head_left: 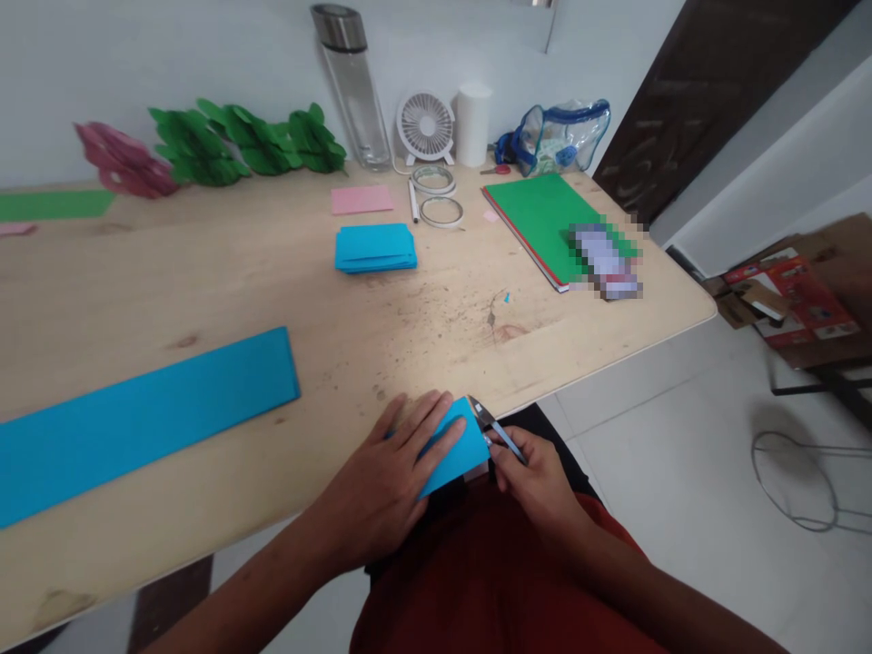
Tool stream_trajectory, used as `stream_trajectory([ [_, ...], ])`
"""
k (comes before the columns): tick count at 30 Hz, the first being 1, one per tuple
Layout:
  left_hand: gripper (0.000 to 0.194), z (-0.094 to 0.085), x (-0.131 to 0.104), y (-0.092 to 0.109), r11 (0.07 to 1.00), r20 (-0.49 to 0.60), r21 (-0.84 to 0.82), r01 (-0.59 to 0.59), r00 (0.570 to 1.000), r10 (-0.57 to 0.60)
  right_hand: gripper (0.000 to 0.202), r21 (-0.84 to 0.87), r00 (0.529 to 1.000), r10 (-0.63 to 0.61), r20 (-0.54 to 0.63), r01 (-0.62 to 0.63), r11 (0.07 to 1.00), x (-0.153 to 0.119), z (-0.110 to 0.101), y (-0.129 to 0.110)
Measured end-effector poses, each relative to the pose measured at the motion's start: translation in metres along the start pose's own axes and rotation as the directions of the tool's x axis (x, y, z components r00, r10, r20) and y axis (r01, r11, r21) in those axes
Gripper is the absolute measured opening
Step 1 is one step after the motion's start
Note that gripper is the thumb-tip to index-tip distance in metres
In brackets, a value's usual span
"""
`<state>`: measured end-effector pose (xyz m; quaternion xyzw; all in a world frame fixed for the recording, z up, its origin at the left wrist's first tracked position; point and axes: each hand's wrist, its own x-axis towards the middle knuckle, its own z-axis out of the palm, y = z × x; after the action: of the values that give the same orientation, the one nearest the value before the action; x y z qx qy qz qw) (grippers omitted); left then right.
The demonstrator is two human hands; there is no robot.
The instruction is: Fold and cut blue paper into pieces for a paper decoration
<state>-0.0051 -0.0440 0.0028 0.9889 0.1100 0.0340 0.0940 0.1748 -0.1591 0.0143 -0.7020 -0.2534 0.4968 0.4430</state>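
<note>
On the pale wooden table [306,300], a blue stack [376,247] sits at eleven o'clock, a long blue strip [150,422] toward eight. At six o'clock, by the near edge, the left hand [399,472] covers part of a blue paper piece [455,452], fingers slightly spread; whether its hidden thumb grips, I cannot tell. The right hand [535,472] pinches a slim, dark-bladed tool [502,434] just beside the paper's three-o'clock edge.

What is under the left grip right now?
Blue paper, its right end showing beside the left grip. The grip covers much of the rest, so its full extent and whatever lies beneath the paper cannot be seen.
</note>
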Motion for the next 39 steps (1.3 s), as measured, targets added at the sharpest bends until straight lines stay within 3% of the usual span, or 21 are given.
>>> stream_trajectory([
  [24,0.074,0.000,0.001,-0.003,0.999,-0.018,-0.024,-0.036,0.999,0.035,0.034,-0.055,0.992,-0.127,-0.012,0.126,0.990,0.008,0.004,0.012],
  [29,0.079,-0.001,0.001,-0.004,0.999,0.011,-0.004,-0.052,0.999,0.052,0.034,-0.082,0.989,-0.110,-0.104,0.101,0.991,0.010,0.004,0.011],
  [33,0.072,0.000,0.001,-0.003,0.999,0.013,-0.037,-0.029,0.999,0.030,0.034,-0.070,0.985,-0.166,-0.050,0.162,0.984,0.010,0.004,0.008],
  [37,0.077,-0.002,0.001,-0.004,0.998,0.006,-0.046,-0.040,0.999,0.040,0.034,-0.175,0.947,-0.221,-0.232,0.183,0.967,0.010,-0.014,-0.001],
  [39,0.078,-0.004,0.000,-0.004,0.996,-0.014,-0.080,-0.037,0.999,0.036,0.032,-0.263,0.920,-0.291,-0.264,0.222,0.939,0.014,-0.031,-0.009],
])
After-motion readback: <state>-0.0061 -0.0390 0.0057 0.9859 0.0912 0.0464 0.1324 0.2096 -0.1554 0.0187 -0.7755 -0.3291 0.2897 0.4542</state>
